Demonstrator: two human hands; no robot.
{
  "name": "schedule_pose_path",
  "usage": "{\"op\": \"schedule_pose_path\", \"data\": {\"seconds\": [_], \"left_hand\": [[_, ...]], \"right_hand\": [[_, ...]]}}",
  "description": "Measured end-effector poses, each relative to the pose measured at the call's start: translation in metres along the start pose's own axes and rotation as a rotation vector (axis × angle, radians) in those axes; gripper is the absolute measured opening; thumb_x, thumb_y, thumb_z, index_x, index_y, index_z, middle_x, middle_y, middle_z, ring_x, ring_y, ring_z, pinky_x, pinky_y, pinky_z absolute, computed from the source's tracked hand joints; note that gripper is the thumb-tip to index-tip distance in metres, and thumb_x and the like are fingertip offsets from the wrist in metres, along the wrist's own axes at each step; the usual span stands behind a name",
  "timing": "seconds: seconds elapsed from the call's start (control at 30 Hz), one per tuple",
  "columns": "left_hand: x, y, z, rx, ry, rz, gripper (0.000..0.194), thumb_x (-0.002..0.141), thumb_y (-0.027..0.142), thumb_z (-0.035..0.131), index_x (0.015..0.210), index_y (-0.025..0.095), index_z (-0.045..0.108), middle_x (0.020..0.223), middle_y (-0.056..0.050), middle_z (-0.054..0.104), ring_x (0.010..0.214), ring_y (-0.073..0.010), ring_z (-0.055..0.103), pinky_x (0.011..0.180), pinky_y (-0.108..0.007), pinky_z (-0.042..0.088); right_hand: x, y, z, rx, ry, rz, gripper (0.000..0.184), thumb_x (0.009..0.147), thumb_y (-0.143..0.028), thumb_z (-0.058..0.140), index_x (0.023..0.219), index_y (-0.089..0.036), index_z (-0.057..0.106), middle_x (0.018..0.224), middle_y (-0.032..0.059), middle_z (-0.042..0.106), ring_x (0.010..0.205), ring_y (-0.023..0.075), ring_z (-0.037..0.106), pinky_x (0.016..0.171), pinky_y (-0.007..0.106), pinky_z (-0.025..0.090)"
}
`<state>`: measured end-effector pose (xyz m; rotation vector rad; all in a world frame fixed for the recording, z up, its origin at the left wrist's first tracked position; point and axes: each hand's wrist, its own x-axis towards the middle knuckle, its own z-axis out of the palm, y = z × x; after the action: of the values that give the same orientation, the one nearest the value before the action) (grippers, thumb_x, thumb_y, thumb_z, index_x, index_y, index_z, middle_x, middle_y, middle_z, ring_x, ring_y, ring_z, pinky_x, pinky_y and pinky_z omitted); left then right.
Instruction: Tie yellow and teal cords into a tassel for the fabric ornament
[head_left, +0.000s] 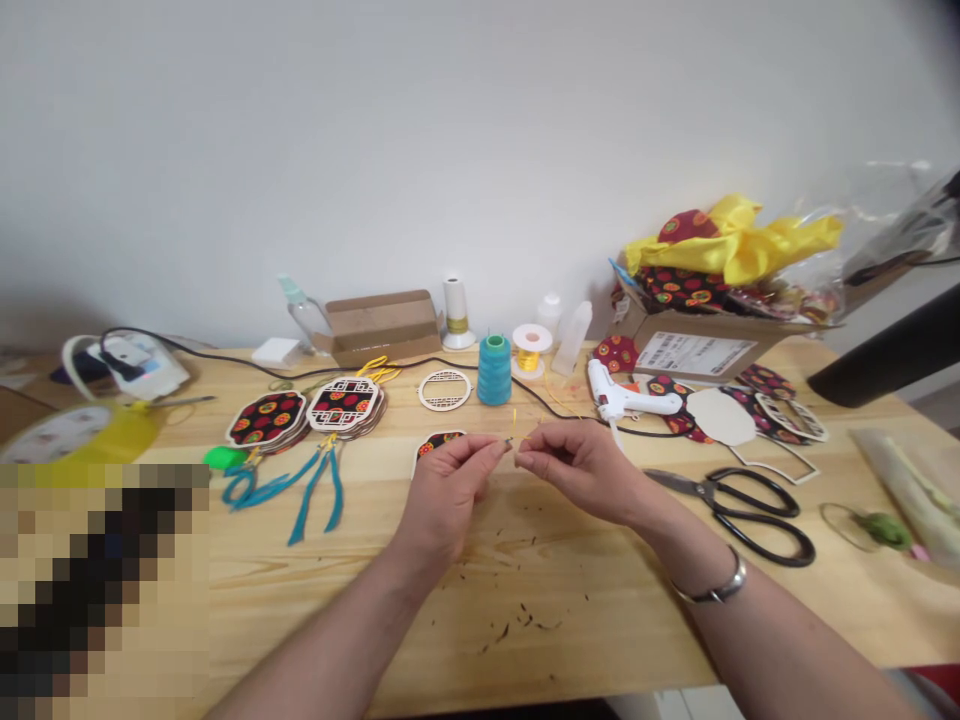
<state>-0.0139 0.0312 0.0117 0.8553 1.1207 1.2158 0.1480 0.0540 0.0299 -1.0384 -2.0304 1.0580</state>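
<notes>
My left hand (450, 485) is closed in a pinch on a tiny dark piece (508, 444), too small to name. A short yellow cord (514, 416) sticks up between my hands. Close beside it, my right hand (581, 468) has thumb and forefinger pinched together, with a bit of the yellow cord at the fingertips. Partly behind my left hand lies a patterned fabric panel (429, 448) with a pale frame. A cone of teal thread (494, 372) and a spool of yellow cord (530, 352) stand beyond my hands.
Black scissors (739, 505) and a white glue gun (630, 393) lie right. Framed fabric pieces (341, 405) with teal ribbons (315, 490) lie left. A cardboard box (690, 345) overflows with fabric. Dark scraps (525, 615) dot the wooden table (600, 650). A black cable (405, 365) crosses the back.
</notes>
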Motion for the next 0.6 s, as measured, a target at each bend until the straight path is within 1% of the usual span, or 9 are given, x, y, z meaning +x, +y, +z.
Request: {"op": "schedule_pose_path", "data": {"seconds": [0.1,0.2,0.33,0.47,0.6], "left_hand": [[-0.0005,0.0006,0.0010,0.031,0.023,0.015,0.012,0.069,0.028,0.068,0.069,0.016,0.067,0.046,0.008,0.038,0.044,-0.0038,0.025,0.042,-0.018,0.020],[-0.0014,0.0010,0.0016,0.055,0.025,0.030,0.012,0.070,0.028,0.067,0.067,0.016,0.067,0.047,0.008,0.041,0.045,-0.0039,0.026,0.043,-0.018,0.021],[-0.0023,0.0008,0.0019,0.087,0.029,0.038,0.012,0.070,0.028,0.067,0.068,0.016,0.067,0.047,0.007,0.044,0.045,-0.0044,0.027,0.043,-0.018,0.023],[-0.0029,0.0011,0.0021,0.099,0.041,0.045,0.012,0.069,0.027,0.067,0.066,0.016,0.067,0.047,0.007,0.045,0.045,-0.0046,0.028,0.043,-0.018,0.024],[-0.0037,0.0012,0.0020,0.127,0.042,0.049,0.011,0.069,0.026,0.067,0.066,0.015,0.068,0.047,0.007,0.047,0.044,-0.0045,0.030,0.043,-0.018,0.025]], "right_hand": [[-0.0022,-0.0034,0.0028,-0.098,-0.012,-0.048,0.020,0.085,-0.026,0.048,0.078,-0.015,0.064,0.060,-0.0015,0.054,0.054,0.0076,0.040,0.051,0.020,0.031],[-0.0046,-0.0062,0.0053,-0.227,-0.027,-0.108,0.019,0.085,-0.020,0.045,0.080,-0.016,0.063,0.065,-0.0003,0.059,0.057,0.0079,0.046,0.055,0.020,0.033],[-0.0068,-0.0076,0.0073,-0.346,-0.038,-0.164,0.019,0.086,-0.017,0.044,0.081,-0.016,0.062,0.066,0.0007,0.061,0.057,0.0080,0.047,0.056,0.021,0.032],[-0.0071,-0.0070,0.0075,-0.391,-0.041,-0.191,0.022,0.087,-0.019,0.042,0.078,-0.015,0.061,0.062,0.0005,0.059,0.054,0.0079,0.045,0.055,0.021,0.031],[-0.0068,-0.0065,0.0071,-0.390,-0.049,-0.211,0.021,0.087,-0.016,0.042,0.081,-0.016,0.062,0.064,0.0005,0.061,0.055,0.0078,0.047,0.055,0.021,0.030]]}}
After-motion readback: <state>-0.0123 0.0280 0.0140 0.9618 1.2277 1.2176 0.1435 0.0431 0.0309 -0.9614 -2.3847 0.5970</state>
